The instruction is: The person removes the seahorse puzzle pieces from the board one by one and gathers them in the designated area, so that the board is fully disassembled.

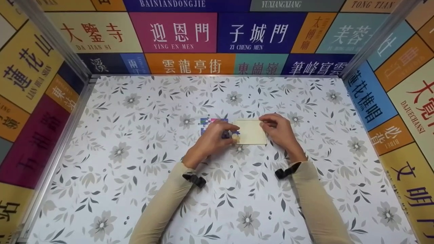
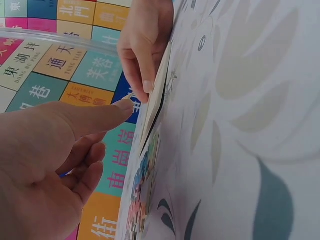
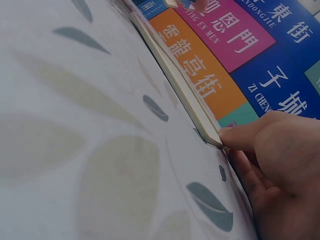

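A flat, square cream board (image 1: 251, 132) lies on the patterned cloth between the two hands. My right hand (image 1: 279, 130) pinches its right edge near the far corner; the right wrist view shows the thumb (image 3: 240, 137) at the board's corner. To the left, colourful jigsaw pieces (image 1: 204, 121) lie on the cloth, partly hidden under my left hand (image 1: 215, 135). That hand pinches a small beige puzzle piece (image 1: 236, 138) by the board's left edge. In the left wrist view its thumb hides most of the piece, and several loose pieces (image 2: 142, 190) lie beyond.
A white cloth with grey flowers (image 1: 118, 152) covers the table. Upright panels (image 1: 173, 32) with coloured blocks and lettering stand at the back and both sides, with metal rails (image 1: 54, 159) at the side edges. Each wrist wears a black camera strap (image 1: 195, 179).
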Demonstrator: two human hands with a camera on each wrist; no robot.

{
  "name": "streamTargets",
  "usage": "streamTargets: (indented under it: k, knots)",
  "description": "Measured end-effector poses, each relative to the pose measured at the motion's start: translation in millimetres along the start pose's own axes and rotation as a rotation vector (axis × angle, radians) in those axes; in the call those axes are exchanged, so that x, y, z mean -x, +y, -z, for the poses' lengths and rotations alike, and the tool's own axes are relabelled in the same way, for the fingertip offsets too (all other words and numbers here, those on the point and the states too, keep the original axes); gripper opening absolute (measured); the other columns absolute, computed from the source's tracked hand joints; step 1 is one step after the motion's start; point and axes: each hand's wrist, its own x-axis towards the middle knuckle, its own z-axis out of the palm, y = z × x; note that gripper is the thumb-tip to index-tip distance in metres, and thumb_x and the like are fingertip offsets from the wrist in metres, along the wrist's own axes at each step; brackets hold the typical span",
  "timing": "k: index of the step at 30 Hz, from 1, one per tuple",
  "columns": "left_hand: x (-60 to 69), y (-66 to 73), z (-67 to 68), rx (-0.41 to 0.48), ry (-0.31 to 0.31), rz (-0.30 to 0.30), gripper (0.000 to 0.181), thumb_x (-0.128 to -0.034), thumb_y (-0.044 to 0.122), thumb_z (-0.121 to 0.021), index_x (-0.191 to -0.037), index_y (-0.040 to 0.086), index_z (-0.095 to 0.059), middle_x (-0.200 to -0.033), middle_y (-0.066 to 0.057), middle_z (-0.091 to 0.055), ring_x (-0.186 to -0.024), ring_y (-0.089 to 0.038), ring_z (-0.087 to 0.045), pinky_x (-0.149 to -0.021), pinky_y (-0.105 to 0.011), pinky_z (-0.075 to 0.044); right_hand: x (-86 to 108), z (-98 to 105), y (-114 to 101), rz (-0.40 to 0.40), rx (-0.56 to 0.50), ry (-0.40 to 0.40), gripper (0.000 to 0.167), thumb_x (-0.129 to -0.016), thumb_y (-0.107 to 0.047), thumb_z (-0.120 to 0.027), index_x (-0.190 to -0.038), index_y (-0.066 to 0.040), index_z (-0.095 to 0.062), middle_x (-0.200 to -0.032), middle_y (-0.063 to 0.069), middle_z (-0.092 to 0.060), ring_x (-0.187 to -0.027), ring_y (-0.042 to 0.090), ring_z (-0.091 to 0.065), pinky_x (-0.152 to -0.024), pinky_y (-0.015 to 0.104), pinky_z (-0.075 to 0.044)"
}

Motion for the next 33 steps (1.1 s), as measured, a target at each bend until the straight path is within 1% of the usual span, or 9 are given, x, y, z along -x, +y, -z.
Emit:
streamTargets:
  k: [5,9,12,14,18,23,28,31,33]
  knots:
    - [5.5,-2.2,3.8,-0.015,-0.017,0.028,0.043,-0.0881,0.011,-0.088,-0.13,0.008,-0.079,-0.124,-0.007,-0.081,-0.118,-0.028,-0.071,-0.108,-0.044,-0.053,0.9,0,-2,0.016,-0.005,-0.003,0.023,-0.1,0.003,-0.071,-0.122,0.01,-0.075,-0.124,0.03,-0.071,-0.112,0.043,-0.07,-0.09,0.011,-0.053]
    - [12.2,-6.1,8.5,0.004,-0.023,0.055,0.044,-0.0874,0.008,-0.088,-0.13,0.008,-0.078,-0.124,-0.008,-0.081,-0.114,-0.027,-0.072,-0.103,-0.043,-0.057,0.3,-1,-2,0.012,-0.015,-0.002,0.023,-0.1,0.004,-0.071,-0.121,0.01,-0.075,-0.123,0.03,-0.071,-0.112,0.044,-0.07,-0.09,0.012,-0.053]
    - [17.9,-10.1,12.6,0.031,-0.016,0.084,0.042,-0.0883,0.006,-0.087,-0.13,0.006,-0.078,-0.12,-0.01,-0.081,-0.108,-0.027,-0.074,-0.097,-0.042,-0.06,-2.9,-2,7,0.003,-0.01,0.0,0.023,-0.099,0.004,-0.072,-0.121,0.009,-0.076,-0.123,0.03,-0.071,-0.112,0.044,-0.071,-0.09,0.013,-0.053]
    - [21.7,-12.6,15.2,0.046,-0.01,0.11,0.042,-0.0894,0.007,-0.087,-0.13,0.006,-0.078,-0.12,-0.01,-0.08,-0.108,-0.026,-0.074,-0.096,-0.04,-0.062,-5.8,-3,15,-0.003,0.004,0.0,0.023,-0.1,0.002,-0.072,-0.122,0.007,-0.076,-0.123,0.028,-0.072,-0.113,0.042,-0.071,-0.09,0.012,-0.052]
    - [28.5,-17.1,20.3,0.062,-0.005,0.148,0.042,-0.0901,0.006,-0.086,-0.131,0.007,-0.077,-0.121,-0.012,-0.078,-0.109,-0.027,-0.074,-0.097,-0.039,-0.063,-9.9,-2,30,-0.02,0.014,-0.01,0.022,-0.101,-0.006,-0.075,-0.122,-0.002,-0.079,-0.124,0.019,-0.073,-0.112,0.032,-0.072,-0.091,0.011,-0.053]
    - [35.1,-23.7,25.5,0.049,0.007,0.128,0.043,-0.0893,0.006,-0.086,-0.131,0.008,-0.078,-0.119,-0.012,-0.078,-0.113,-0.03,-0.069,-0.1,-0.042,-0.06,-10.4,0,35,-0.024,0.002,-0.023,0.021,-0.1,-0.01,-0.077,-0.12,-0.008,-0.081,-0.123,0.015,-0.074,-0.112,0.028,-0.072,-0.092,0.013,-0.054]
    - [39.9,-29.5,31.1,0.009,0.026,0.091,0.042,-0.0875,0.011,-0.089,-0.129,0.009,-0.079,-0.118,-0.009,-0.079,-0.113,-0.03,-0.067,-0.104,-0.044,-0.055,-10.5,0,34,-0.015,0.006,-0.021,0.021,-0.101,-0.011,-0.076,-0.121,-0.008,-0.081,-0.122,0.014,-0.074,-0.109,0.025,-0.071,-0.093,0.014,-0.056]
    - [43.3,-32.8,34.0,-0.024,0.036,0.07,0.041,-0.0866,0.012,-0.09,-0.127,0.01,-0.08,-0.116,-0.009,-0.079,-0.112,-0.031,-0.066,-0.104,-0.047,-0.051,-10.5,0,33,-0.016,0.015,-0.02,0.022,-0.101,-0.011,-0.076,-0.122,-0.007,-0.08,-0.123,0.015,-0.074,-0.11,0.025,-0.071,-0.093,0.014,-0.055]
    - [46.1,-34.5,35.8,-0.043,0.033,0.072,0.041,-0.087,0.014,-0.09,-0.126,0.011,-0.08,-0.117,-0.01,-0.078,-0.112,-0.031,-0.065,-0.104,-0.048,-0.05,-10.4,0,33,-0.019,0.015,-0.019,0.022,-0.101,-0.01,-0.076,-0.123,-0.006,-0.08,-0.124,0.016,-0.073,-0.11,0.026,-0.071,-0.093,0.013,-0.055]
